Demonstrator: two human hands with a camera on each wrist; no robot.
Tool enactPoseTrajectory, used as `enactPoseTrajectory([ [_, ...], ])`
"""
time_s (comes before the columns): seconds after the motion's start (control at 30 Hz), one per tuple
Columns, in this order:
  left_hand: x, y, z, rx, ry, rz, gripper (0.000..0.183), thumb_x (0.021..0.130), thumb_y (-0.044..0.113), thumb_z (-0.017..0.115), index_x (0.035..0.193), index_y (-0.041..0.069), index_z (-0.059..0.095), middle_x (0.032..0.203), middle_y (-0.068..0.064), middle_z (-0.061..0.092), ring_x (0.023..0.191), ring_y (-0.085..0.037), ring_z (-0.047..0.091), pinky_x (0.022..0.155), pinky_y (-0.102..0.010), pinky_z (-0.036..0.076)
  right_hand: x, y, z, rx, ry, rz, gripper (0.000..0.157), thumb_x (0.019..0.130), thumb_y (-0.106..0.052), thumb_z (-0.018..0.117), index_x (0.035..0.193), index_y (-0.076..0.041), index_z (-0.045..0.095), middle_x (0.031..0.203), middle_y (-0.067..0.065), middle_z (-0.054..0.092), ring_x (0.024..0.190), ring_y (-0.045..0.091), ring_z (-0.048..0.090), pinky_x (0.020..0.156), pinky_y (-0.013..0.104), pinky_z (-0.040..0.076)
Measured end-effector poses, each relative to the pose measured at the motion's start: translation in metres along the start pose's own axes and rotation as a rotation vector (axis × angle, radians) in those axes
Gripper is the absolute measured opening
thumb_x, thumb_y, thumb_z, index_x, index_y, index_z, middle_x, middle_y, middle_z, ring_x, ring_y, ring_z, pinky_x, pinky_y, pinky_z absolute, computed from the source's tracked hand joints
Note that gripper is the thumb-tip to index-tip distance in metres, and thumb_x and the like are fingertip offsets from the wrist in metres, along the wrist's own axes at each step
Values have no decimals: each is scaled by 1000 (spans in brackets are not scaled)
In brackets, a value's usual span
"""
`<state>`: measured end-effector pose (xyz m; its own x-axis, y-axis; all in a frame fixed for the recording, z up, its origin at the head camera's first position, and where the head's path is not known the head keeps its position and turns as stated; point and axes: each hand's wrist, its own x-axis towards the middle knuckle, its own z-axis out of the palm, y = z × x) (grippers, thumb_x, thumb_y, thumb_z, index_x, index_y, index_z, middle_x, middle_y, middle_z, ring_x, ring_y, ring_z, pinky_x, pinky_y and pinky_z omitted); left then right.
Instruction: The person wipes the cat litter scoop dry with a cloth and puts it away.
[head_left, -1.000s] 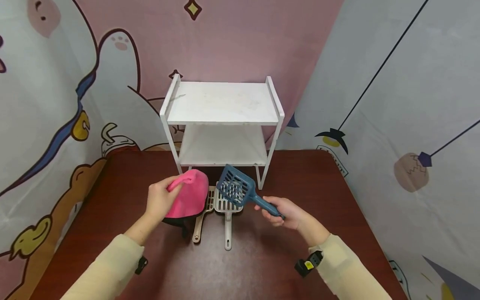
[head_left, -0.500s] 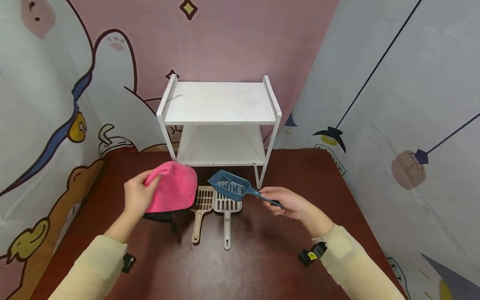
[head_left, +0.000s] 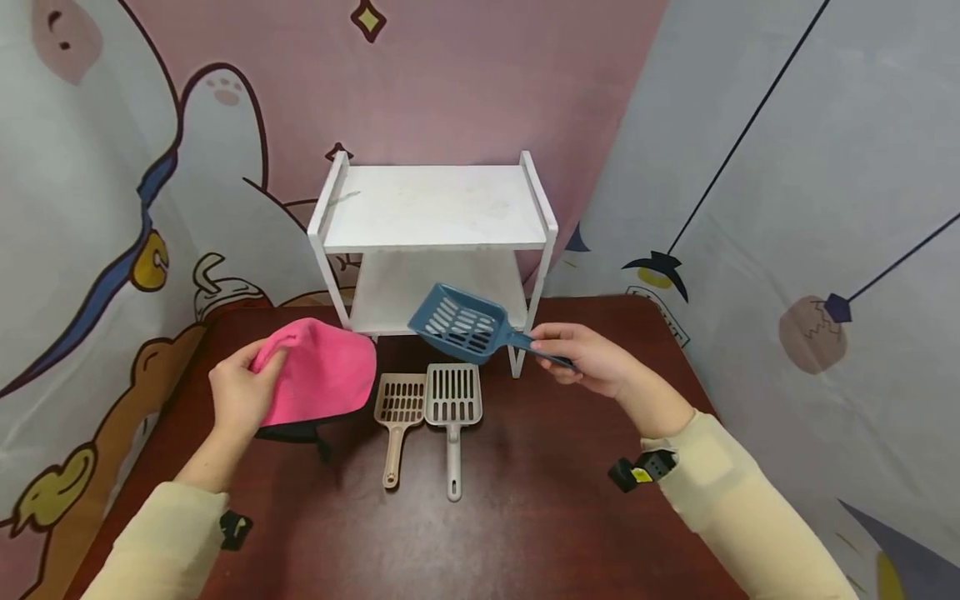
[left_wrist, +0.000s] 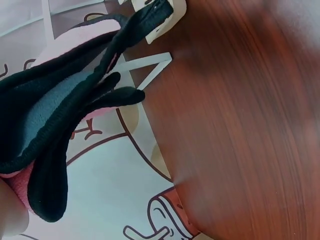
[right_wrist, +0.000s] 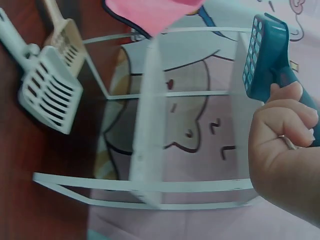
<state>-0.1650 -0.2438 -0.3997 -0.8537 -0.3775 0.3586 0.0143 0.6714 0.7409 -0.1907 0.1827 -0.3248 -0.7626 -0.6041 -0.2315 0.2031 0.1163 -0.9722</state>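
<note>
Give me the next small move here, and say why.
Probably lift the right hand and bring the blue scoop over the top shelf: the scoop is held up off the table, that shelf shows nothing on it, and the left hand holds the pink cloth off to the side, out of the way.
</note>
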Motion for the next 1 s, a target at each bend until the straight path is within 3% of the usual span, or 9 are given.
enactPoseTrajectory([
  [0.27,-1,-4,-7,6,42,-1,29,85,21,68,106,0,70,89,-22,69,57,14,40,54,-5,34,6,-34,-3,-24,82,-30,18,99,-10,42,93,-15,58,67,-5,48,45,6,32,47,18,25],
  [0.57,0,-10,-13,17,76,-17,29,85,21,69,104,-1,70,88,-22,69,57,11,39,53,-7,33,17,-56,-4,-24,176,-42,17,100,-13,41,93,-13,57,66,-5,48,45,6,33,47,18,27],
  [0.8,-2,-13,-14,21,83,-22,31,85,24,69,103,-1,70,88,-22,69,58,12,39,54,-8,32,25,-65,-3,64,239,-51,14,101,-16,39,101,-8,50,65,-4,50,45,4,35,45,16,26],
  [1.0,-4,-15,-16,17,65,-36,31,86,23,68,106,-1,69,89,-23,69,58,11,39,54,-7,33,29,-70,3,178,288,-80,22,101,-16,37,96,-7,56,66,-4,58,48,5,38,45,15,27],
])
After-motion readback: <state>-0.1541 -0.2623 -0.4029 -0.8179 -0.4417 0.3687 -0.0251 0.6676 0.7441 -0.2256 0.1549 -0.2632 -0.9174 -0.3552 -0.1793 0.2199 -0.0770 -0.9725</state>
